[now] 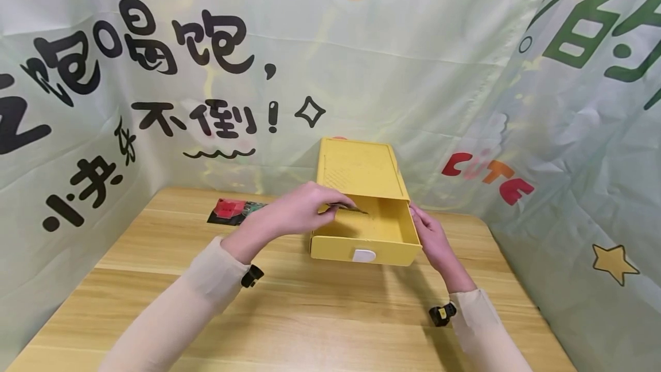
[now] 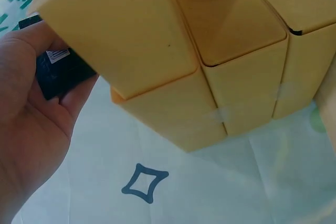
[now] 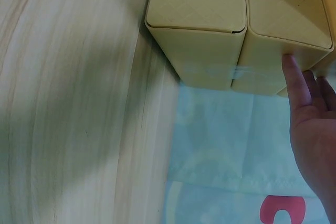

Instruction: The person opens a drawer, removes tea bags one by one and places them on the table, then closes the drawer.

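A yellow drawer unit [image 1: 358, 168] stands on the table with its top drawer [image 1: 335, 247] pulled out; the drawer front bears a white pull tab [image 1: 364, 255]. Above the drawer opening, my left hand [image 1: 299, 208] pinches a thin dark packet [image 2: 65, 74] between thumb and fingers. A barcode label shows on the packet in the left wrist view. My right hand [image 1: 435, 240] rests against the unit's right side. In the right wrist view its extended fingers [image 3: 297, 85] touch the yellow side wall. The drawer's inside is partly covered by my left hand.
Another flat packet, black and red [image 1: 227, 211], lies on the wooden table [image 1: 310, 314] left of the unit, partly behind my left forearm. Printed cloth curtains [image 1: 413, 45] hang close behind the unit and along both sides of the table.
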### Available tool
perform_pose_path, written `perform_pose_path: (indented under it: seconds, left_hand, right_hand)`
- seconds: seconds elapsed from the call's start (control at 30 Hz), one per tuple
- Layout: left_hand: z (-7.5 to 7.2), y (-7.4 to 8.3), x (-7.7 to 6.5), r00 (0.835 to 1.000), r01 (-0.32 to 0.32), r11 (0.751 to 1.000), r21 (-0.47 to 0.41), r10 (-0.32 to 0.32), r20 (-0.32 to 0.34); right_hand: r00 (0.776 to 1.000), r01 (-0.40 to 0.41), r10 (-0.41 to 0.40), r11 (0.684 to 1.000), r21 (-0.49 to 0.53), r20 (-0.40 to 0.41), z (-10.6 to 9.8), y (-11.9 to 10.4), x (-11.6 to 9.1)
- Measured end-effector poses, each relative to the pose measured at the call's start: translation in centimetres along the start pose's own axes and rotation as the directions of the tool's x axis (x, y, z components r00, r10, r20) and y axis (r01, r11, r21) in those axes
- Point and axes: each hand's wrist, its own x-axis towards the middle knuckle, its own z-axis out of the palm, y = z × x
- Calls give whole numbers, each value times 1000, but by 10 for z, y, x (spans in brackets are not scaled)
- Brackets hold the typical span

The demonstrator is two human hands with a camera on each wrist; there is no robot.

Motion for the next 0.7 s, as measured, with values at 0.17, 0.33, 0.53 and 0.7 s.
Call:
perform_pose_path:
  seconds: [0.17, 0.33, 0.53, 0.7]
  left_hand:
    - [-5, 1, -8, 995, -14, 999, -33, 11, -95]
    - [-10, 0, -16, 978, -67, 997, -38, 58, -200]
    - [-16, 1, -24, 954, -120, 989, -81, 92, -285]
    - [-29, 15, -28, 923, -166, 979, -115, 113, -367]
  right_hand:
    - [1000, 5, -5, 1000, 6, -4, 0, 1, 0]
    - [1000, -1, 1, 1000, 9, -5, 0, 0, 0]
    - [1000, -7, 7, 1000, 14, -8, 0, 0, 0]
    - [1000, -8, 8, 1000, 5, -4, -1, 1, 0]
